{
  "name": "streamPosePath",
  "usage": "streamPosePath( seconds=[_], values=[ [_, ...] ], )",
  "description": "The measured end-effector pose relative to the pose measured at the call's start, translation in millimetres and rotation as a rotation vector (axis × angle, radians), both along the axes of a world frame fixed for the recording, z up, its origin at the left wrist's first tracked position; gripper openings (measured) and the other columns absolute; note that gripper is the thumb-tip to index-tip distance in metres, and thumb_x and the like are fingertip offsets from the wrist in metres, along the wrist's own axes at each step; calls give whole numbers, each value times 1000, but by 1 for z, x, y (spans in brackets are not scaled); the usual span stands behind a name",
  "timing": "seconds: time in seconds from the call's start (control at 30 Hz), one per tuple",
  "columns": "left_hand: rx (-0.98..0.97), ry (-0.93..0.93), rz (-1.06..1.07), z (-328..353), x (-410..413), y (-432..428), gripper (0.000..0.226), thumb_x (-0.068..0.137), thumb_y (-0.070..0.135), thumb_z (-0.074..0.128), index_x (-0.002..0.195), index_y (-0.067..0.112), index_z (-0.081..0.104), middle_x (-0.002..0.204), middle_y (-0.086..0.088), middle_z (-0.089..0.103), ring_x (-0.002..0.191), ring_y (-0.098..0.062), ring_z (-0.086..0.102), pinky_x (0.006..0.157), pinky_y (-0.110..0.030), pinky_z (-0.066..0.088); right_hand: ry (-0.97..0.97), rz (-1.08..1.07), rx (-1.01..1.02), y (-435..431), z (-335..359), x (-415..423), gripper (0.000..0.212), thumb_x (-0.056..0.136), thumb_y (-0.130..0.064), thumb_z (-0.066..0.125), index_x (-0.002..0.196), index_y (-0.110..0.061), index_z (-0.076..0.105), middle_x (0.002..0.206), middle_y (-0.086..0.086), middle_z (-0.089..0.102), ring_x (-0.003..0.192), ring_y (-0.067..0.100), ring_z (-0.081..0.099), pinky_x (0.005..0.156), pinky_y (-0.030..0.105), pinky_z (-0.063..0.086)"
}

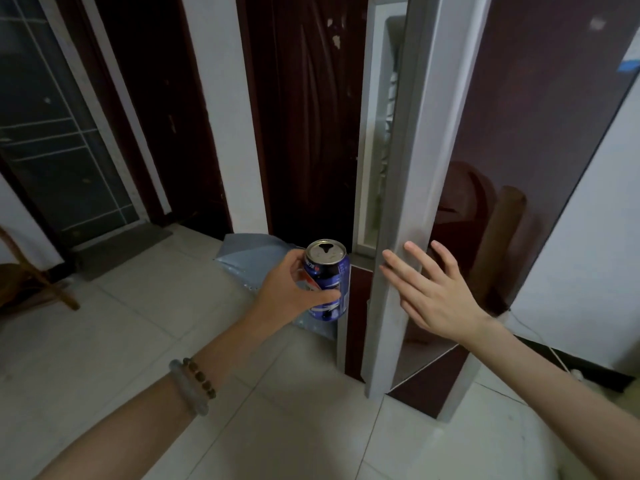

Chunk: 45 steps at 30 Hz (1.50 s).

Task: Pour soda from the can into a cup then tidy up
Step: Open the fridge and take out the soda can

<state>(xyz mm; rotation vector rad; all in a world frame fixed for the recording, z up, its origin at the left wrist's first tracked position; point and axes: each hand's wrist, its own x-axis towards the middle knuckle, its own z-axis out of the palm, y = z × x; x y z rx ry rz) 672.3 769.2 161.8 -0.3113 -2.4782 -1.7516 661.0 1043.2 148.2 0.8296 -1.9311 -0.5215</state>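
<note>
An opened blue soda can (329,271) stands upright in my left hand (294,289), whose fingers and thumb curl round its side. The can's top shows the open pull-tab hole. My right hand (429,292) is spread flat with straight fingers against the grey edge of a tall fridge door (412,188), which stands slightly ajar. The can is just left of that door edge. No cup is in view.
The fridge's dark glossy front (540,126) fills the right side, with a white wall and cable behind it. A blue-grey plastic bag (249,261) lies on the tiled floor (173,341) behind the can. Dark wooden doors stand beyond; a wooden chair (31,285) sits at far left.
</note>
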Motion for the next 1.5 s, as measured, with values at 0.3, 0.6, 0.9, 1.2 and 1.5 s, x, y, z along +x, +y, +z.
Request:
streamPosePath(
  seconds=[0.3,0.6,0.9,1.2,1.5],
  values=[
    [-2,34,-118,-6,-110,-51,61,62,9,86,112,19,53,109,8,66,99,1,62,81,-14,48,87,75,13,-46,4,-94,42,85,-29,44,123,-14,53,140,6,42,124,36,40,108,55,19],
    [-36,82,-244,5,-237,-78,58,62,13,87,107,31,54,106,11,67,100,-4,63,83,-19,49,67,-10,-33,-89,1,-183,33,84,-27,49,111,-13,61,138,8,44,123,36,40,108,55,18],
    [27,89,-279,-5,-336,-86,59,55,16,90,102,30,56,100,11,69,95,-2,65,80,-18,47,-2,-197,26,-105,4,-264,41,84,-25,49,122,-12,59,144,10,35,135,35,26,112,53,13],
    [35,87,-440,-15,-461,-84,60,48,27,90,98,29,56,95,14,69,92,0,64,77,-13,47,-38,-364,44,-112,3,-352,39,87,-22,43,123,-10,51,147,13,29,145,32,4,116,51,8],
    [16,81,-741,-6,-586,-70,59,55,15,90,105,19,57,102,6,68,95,-3,64,80,-16,48,-51,-602,6,-118,-1,-427,35,84,-20,47,116,-11,57,146,14,30,145,32,3,116,52,7]
  ],
)
